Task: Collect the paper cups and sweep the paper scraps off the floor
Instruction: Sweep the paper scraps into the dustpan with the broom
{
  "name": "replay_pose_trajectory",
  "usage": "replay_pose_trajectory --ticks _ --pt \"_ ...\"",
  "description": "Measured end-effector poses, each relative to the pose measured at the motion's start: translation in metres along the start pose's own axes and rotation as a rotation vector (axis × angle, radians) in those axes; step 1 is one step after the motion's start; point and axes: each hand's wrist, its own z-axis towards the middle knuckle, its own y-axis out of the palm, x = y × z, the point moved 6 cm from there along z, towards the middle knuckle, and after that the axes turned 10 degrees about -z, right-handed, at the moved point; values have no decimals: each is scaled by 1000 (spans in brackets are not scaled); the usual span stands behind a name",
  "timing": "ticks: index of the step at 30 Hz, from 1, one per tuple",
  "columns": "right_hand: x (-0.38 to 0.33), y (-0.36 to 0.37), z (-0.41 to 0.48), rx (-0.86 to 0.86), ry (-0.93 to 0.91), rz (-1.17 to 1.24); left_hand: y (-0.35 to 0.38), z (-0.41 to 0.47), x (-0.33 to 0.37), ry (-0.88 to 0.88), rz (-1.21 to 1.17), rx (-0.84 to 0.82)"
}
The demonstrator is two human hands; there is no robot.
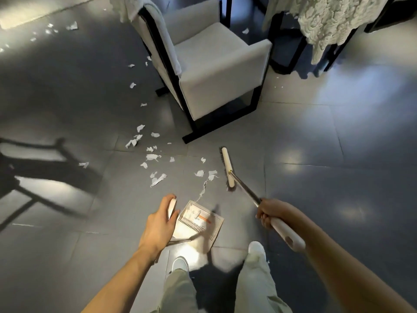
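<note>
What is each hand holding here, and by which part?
Left hand grips the dustpan by its handle top; right hand grips the broom at its white grip.

Home dining room: upholstered chair (pixel 216 71), tablecloth (pixel 334 21).

Glossy tiled floor (pixel 316 132); torn paper scraps (pixel 155 157); seemingly metal broom handle (pixel 244 188).

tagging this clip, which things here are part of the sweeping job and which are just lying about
Job: broom, dustpan, paper scraps, left hand, right hand.
Just there: white chair, towel, lace cloth.
</note>
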Motion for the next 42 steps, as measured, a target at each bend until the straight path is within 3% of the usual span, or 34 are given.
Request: replay_pose_trajectory --ticks 8,12,19,25,29,35,42 --pt "-73 -72 64 38 -308 -506 26 -9 10 -161 -117 350" --pt "-110 -83 106 90 -335 -789 44 -9 15 -226 -146 480" --pt "-98 -70 117 -74 -323 -1020 54 16 29 -271 -146 530" --pt "-65 -63 47 -427 -245 -1209 54 24 38 -264 -139 526" --pt "-56 -82 29 -439 -160 -979 53 23 35 -250 -164 515" --pt "-49 -124 23 -262 -118 -749 53 10 30 -214 -189 475" --pt "-63 -139 33 -22 -198 -635 58 -22 22 -224 -183 462"
